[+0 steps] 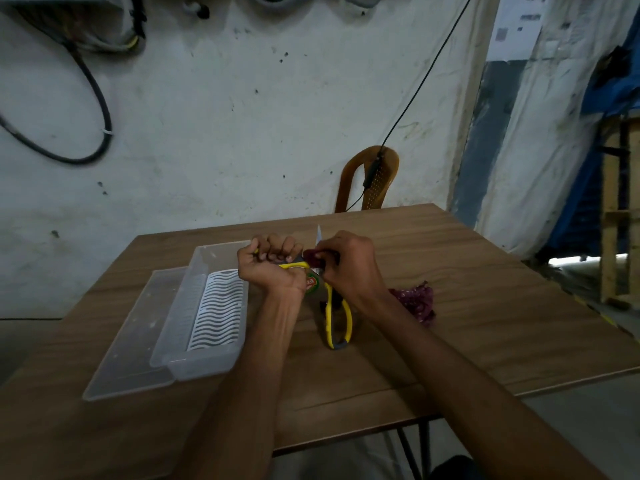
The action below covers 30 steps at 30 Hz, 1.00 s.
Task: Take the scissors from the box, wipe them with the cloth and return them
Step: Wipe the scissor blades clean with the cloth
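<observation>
While our left hand (268,268) clenches one yellow handle of the steel-bladed scissors (334,306) and our right hand (349,268) pinches the maroon patterned cloth (415,301) around a blade, we judge them stiff, light and sharp: best held by the handles. At nine o'clock on the wooden surface (485,323), the clear plastic box (207,306) holds only a wavy-slotted liner, its lid (128,348) beside it.

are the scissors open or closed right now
Open: the scissors have one yellow handle gripped in the left hand, the other loop hanging down apart.
</observation>
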Motion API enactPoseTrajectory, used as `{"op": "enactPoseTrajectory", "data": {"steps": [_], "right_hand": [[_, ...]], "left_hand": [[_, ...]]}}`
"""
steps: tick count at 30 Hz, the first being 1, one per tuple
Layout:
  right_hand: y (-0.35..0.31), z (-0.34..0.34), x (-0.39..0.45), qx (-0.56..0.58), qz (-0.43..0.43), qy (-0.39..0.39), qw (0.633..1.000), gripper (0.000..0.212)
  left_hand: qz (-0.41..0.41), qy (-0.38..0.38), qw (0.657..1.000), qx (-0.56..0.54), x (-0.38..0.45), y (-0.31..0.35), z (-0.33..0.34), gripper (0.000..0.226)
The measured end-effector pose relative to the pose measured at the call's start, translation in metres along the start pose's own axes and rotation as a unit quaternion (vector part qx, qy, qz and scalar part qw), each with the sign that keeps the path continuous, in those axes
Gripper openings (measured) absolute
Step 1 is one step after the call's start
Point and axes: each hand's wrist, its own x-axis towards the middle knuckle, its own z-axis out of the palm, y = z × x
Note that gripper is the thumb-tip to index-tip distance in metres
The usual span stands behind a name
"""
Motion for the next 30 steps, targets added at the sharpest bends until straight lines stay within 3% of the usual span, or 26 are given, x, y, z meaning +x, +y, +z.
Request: {"op": "enactPoseTrajectory", "data": {"steps": [8,14,21,27,30], "right_hand": [[-0.009,-0.002,0.027,0.000,0.026,0.022,0.999,0.023],[-0.010,-0.014,-0.005,-0.013,-0.026,-0.055,0.998,0.025],[-0.011,-0.007,0.044,-0.013,0.028,-0.029,0.999,0.022],[-0.012,-0.011,0.012,-0.014,-0.037,-0.099,0.994,0.029],[-0.010,-0.013,0.027,-0.021,-0.020,-0.079,0.996,0.026]], "left_hand": [[0.021,0.017,1.000,-0.014,0.000,0.001,0.002,0.023],[0.020,0.023,0.999,-0.025,0.002,0.004,0.000,0.024],[0.023,0.023,0.999,-0.035,0.002,0.004,0.003,0.022],[0.042,0.035,0.998,-0.039,0.005,0.011,0.001,0.022],[0.037,0.033,0.998,-0.044,0.003,0.006,0.001,0.021]]}}
